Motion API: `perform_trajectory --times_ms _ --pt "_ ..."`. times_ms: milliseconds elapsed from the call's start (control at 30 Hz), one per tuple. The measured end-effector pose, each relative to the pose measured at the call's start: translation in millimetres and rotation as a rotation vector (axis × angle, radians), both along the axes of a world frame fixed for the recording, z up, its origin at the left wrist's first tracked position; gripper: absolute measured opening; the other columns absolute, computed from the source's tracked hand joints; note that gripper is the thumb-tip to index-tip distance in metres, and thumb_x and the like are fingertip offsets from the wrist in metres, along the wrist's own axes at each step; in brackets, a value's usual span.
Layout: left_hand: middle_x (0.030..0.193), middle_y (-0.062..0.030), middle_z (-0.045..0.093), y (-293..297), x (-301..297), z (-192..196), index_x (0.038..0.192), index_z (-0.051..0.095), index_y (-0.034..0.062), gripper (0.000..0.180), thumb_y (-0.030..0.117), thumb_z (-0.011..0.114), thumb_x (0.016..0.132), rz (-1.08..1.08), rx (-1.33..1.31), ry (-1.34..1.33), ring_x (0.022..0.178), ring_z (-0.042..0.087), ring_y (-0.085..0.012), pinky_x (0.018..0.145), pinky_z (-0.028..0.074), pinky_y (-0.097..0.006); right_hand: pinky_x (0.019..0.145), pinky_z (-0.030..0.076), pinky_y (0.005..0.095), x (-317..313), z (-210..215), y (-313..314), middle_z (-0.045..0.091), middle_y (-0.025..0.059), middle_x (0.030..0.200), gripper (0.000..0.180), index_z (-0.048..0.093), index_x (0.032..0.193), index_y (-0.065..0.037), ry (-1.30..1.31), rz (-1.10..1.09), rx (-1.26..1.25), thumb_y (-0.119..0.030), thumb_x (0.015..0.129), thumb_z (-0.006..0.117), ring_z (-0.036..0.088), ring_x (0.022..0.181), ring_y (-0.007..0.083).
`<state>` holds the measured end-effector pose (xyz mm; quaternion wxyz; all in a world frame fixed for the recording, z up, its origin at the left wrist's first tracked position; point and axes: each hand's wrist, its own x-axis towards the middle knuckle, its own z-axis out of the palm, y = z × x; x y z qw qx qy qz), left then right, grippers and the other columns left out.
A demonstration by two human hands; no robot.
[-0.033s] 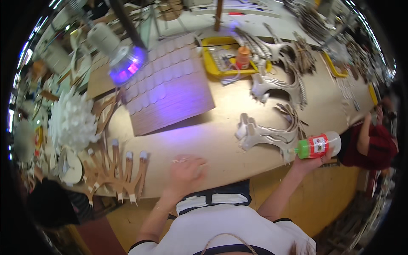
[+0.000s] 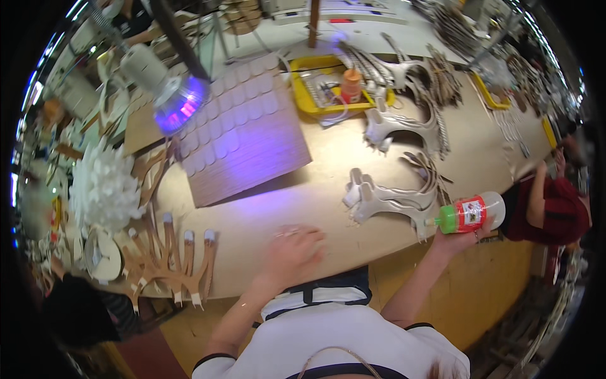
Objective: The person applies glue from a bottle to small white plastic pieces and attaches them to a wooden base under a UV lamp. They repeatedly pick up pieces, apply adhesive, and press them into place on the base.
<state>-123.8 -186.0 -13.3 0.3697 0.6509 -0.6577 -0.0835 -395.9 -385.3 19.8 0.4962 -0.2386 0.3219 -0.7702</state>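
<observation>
My right hand (image 2: 459, 241) is closed around a squeeze bottle (image 2: 472, 213) with clear plastic, a red label and a green cap. The bottle lies on its side in my grip, its nozzle pointing left near the end of a pale, curved, branching piece (image 2: 394, 205). Over the near edge of the worktable (image 2: 252, 252), my left hand (image 2: 294, 254) is blurred by motion. Its fingers look loosely apart with nothing visible in them. Brown branching pieces (image 2: 170, 268) with pale tips lie to the left of that hand.
A lamp (image 2: 180, 104) glows purple above a board (image 2: 249, 151) covered with rows of rounded pale pieces. Behind it a yellow tray (image 2: 303, 101) holds an orange-capped bottle (image 2: 351, 85). A white ruffled object (image 2: 104, 186) stands at left. People sit at right (image 2: 549, 208) and lower left (image 2: 79, 306).
My left hand has moved right and remains blurred. My right hand still holds the bottle in nearly the same place. The whole view has shifted slightly.
</observation>
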Motion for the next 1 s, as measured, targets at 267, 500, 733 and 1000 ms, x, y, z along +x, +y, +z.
perform_trajectory --times_ms 267,500,733,1000 --pt "0.125 -0.0123 0.051 -169 -89 -35 0.11 0.057 0.0052 0.033 0.013 0.066 0.079 -0.387 -0.01 -0.478 0.118 0.048 -0.028 0.096 0.04 -0.041 0.075 0.051 0.0339 -38 27 15 0.06 0.0066 0.093 0.054 0.049 0.113 -0.006 0.053 -0.232 0.028 -0.05 0.083 0.057 0.06 0.082 0.019" --pt "0.117 -0.0106 0.057 -157 -82 -28 0.108 0.058 0.0077 0.031 0.006 0.064 0.078 -0.347 0.064 0.344 0.106 0.054 -0.0304 0.092 0.04 -0.041 0.069 0.05 0.0316 -65 29 16 0.059 0.0073 0.09 0.05 0.05 0.109 -0.006 0.001 -0.49 0.084 -0.049 0.083 0.059 0.059 0.077 0.0181" --pt "0.118 -0.0116 0.058 -157 -76 -8 0.107 0.06 0.0073 0.031 0.024 0.066 0.082 -0.506 0.133 -0.194 0.11 0.054 -0.0303 0.106 0.028 -0.052 0.055 0.046 0.0281 -57 27 -13 0.058 0.0086 0.078 0.049 0.054 0.1 -0.001 -0.165 -0.135 -0.009 -0.048 0.084 0.058 0.054 0.063 0.0177" --pt "0.102 -0.0134 0.06 -203 -120 -17 0.103 0.057 0.006 0.03 0.027 0.066 0.083 -0.428 0.266 -0.036 0.091 0.057 -0.0305 0.084 0.041 -0.041 0.049 0.042 0.0268 -53 8 -10 0.058 0.0082 0.079 0.05 0.054 0.099 0.002 -0.239 -0.055 0.079 -0.046 0.085 0.056 0.051 0.06 0.0173"
